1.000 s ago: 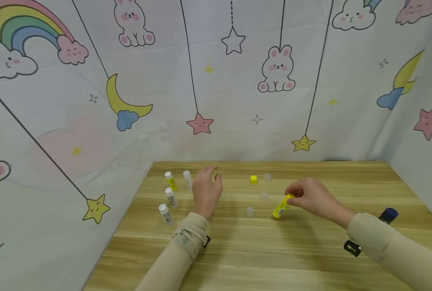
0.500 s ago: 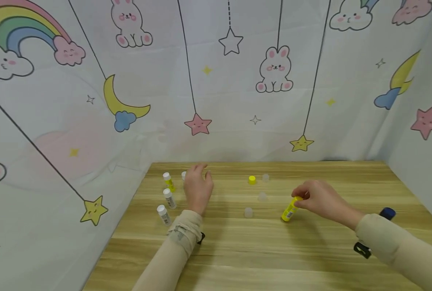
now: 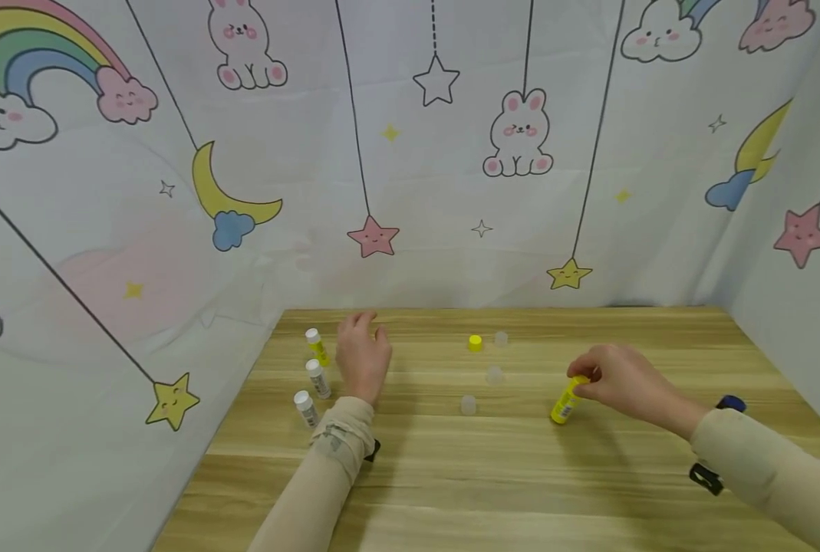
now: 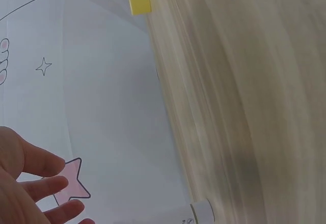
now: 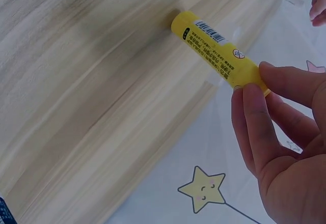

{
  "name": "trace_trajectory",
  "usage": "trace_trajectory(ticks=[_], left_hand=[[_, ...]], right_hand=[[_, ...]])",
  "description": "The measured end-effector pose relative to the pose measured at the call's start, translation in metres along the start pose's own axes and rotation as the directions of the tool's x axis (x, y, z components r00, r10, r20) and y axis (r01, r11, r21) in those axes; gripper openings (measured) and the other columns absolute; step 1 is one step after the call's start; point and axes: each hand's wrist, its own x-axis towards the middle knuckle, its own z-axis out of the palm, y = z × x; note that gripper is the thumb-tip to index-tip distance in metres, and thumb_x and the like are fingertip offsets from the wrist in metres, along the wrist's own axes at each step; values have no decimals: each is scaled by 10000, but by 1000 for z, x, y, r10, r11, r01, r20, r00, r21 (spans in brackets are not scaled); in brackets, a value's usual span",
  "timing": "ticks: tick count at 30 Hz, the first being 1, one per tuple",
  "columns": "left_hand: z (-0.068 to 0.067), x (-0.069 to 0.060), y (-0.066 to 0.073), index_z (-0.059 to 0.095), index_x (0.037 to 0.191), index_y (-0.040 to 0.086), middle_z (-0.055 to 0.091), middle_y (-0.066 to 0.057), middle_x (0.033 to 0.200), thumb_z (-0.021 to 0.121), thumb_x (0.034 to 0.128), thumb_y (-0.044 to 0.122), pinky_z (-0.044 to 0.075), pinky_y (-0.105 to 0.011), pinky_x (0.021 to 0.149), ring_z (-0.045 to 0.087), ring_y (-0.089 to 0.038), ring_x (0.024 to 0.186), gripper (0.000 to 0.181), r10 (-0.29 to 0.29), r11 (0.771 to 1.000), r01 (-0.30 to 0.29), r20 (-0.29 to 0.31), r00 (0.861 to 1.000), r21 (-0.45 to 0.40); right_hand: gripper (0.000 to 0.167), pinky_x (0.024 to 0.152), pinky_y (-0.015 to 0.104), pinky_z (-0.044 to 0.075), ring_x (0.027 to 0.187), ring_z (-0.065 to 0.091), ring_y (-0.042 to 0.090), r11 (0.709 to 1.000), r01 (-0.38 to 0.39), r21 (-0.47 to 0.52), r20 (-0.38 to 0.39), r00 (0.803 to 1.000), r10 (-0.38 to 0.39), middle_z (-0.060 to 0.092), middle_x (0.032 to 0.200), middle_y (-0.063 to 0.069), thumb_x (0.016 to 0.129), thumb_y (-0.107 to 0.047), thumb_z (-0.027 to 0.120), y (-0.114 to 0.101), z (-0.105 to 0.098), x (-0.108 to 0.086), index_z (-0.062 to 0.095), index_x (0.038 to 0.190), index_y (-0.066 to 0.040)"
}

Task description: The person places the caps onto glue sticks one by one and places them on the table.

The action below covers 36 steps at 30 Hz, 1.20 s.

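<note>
My right hand [image 3: 620,382] pinches the upper end of a yellow glue stick [image 3: 564,408]. In the right wrist view, the thumb and fingertips hold one end of this yellow tube [image 5: 219,51], which tilts with its other end close to the wood. My left hand [image 3: 364,354] hovers over the left part of the table, fingers relaxed and apart. Near it in the left wrist view is the end of a white glue stick [image 4: 202,213], with a gap between it and the visible fingers. The head view hides this stick behind the hand.
At the left stand a yellow glue stick with a white cap [image 3: 317,347] and two white glue sticks, the nearer one [image 3: 307,409] partly behind the sleeve. Mid-table lie a yellow cap [image 3: 475,343] and several translucent caps [image 3: 468,405]. A dark blue-topped object [image 3: 731,403] is behind the right sleeve.
My right hand has carried the yellow glue stick to the right. My left hand has drifted left, and a white glue stick at the back is now hidden behind it.
</note>
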Motion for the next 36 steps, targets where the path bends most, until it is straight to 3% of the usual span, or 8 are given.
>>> trace_trajectory(ticks=[7,14,25,36], left_hand=[[1,2,-8,712,1167,53,605,-174,1232,700,921,96,507,-515,865,530,-343,1172,250,-14,1000,14,-23,1000,7],[2,5,-17,682,1225,62,542,-200,1310,710,892,34,438,-529,976,478,-362,1238,335,-100,994,97,-68,993,-45],[3,5,-20,617,1321,43,503,-206,1354,711,906,57,413,-529,1022,465,-382,1264,425,-166,985,164,-34,986,-53],[8,5,-26,529,1415,35,491,-197,1367,704,921,81,411,-517,1026,489,-382,1233,526,-247,967,247,7,969,-68]], right_hand=[[203,677,323,538,795,622,112,1000,-8,-30,15,1000,8,706,920,-38,804,-99,842,5,-7,-6,775,995,-91],[204,671,324,541,795,623,122,998,-20,-54,31,999,22,701,911,-37,798,-95,843,12,-11,-11,775,989,-81],[211,657,326,530,781,617,122,994,-19,-104,23,1000,21,685,889,-43,782,-94,852,22,-18,-21,775,977,-75],[223,645,325,532,760,625,118,992,2,-130,1,1000,-2,708,884,-36,753,-90,866,37,-24,-34,782,959,-68]])
